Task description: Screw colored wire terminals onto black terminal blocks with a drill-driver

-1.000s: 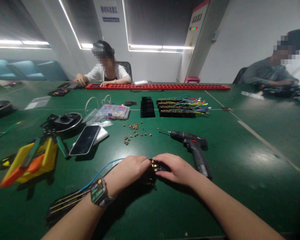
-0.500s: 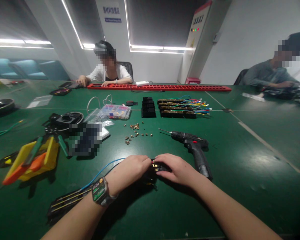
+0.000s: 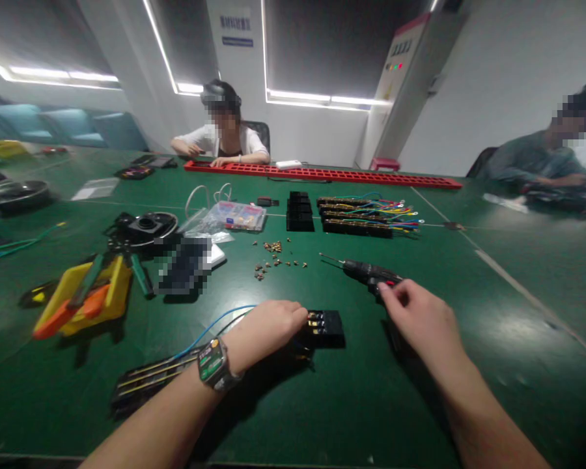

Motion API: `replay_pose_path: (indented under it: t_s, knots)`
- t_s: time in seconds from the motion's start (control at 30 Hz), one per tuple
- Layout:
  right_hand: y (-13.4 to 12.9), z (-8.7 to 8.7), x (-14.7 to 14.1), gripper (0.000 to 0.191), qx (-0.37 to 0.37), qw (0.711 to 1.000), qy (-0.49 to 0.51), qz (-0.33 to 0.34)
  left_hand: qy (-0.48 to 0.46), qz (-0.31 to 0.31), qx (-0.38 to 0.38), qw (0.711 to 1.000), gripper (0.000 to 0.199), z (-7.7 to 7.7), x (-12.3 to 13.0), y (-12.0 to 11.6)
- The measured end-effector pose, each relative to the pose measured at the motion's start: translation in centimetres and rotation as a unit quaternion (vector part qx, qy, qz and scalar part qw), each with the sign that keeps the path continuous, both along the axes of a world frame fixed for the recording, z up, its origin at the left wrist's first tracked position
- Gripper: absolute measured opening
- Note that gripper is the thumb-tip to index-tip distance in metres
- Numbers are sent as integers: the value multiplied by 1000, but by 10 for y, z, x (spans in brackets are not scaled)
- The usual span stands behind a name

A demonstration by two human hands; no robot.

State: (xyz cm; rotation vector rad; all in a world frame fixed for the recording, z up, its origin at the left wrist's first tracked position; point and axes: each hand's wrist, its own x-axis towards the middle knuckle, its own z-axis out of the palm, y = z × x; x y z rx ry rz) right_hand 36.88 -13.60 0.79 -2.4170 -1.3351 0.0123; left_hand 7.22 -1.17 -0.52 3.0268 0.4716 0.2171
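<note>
My left hand point(image 3: 273, 326), a watch on its wrist, is closed at the left end of a black terminal block point(image 3: 333, 327) with brass contacts. Its fingers hide the wire ends there. A blue wire point(image 3: 219, 320) curves from behind this hand down to a black busbar strip point(image 3: 151, 381) with brass rails, partly under my left forearm. On the right, my right hand point(image 3: 422, 316) has its fingers around the handle of a black cordless drill point(image 3: 364, 270), which lies with its long bit pointing left. Loose brass screws point(image 3: 273, 247) are scattered beyond the block.
Black blocks point(image 3: 300, 212) and wired strips point(image 3: 356, 225) stand at the back. To the left are a clear parts box point(image 3: 239, 215), a phone point(image 3: 185, 267), and a yellow bin point(image 3: 120, 286) with orange-and-green-handled tools. A person point(image 3: 229, 133) sits behind a red rail point(image 3: 322, 172); another sits far right.
My right hand has left the terminal block and moved right onto the drill handle. My left hand stays at the block. The whole view has shifted slightly.
</note>
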Motion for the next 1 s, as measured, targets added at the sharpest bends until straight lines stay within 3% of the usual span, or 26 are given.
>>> replay_pose_path:
  t_s: [0.03, 0.1, 0.2, 0.33, 0.53, 0.6, 0.73, 0.87, 1.0]
  knots:
    - [-5, 0, 14, 64, -84, 994, -8, -72, -4, -1, 4, 1000, 10, 0, 0, 0]
    - [-10, -6, 40, 76, -194, 978, 8, -82, -10, -6, 9, 1000, 8, 0, -1, 0]
    - [-5, -23, 65, 75, -221, 970, 83, -56, -18, -6, 12, 1000, 8, 1, -1, 0]
    - [6, -38, 68, 55, -139, 965, 220, -32, -24, 3, 10, 1000, 11, 1, -1, 0]
    - [-7, -33, 48, 63, 15, 944, 329, -21, -35, 6, 0, 999, 10, -2, 0, 0]
    - [-10, -24, 35, 61, 125, 905, 407, -10, -37, 6, -4, 999, 11, -4, 0, 1]
    - [-11, 6, 11, 44, 343, 764, 545, 19, -41, 9, -6, 999, 11, -7, 0, 2]
    - [-21, 26, 4, 30, 385, 749, 535, 64, -49, 12, -9, 999, 11, -9, 0, 2]
    - [-37, 24, 11, 30, 376, 737, 561, 40, -49, 8, -12, 999, 11, -9, 0, 2]
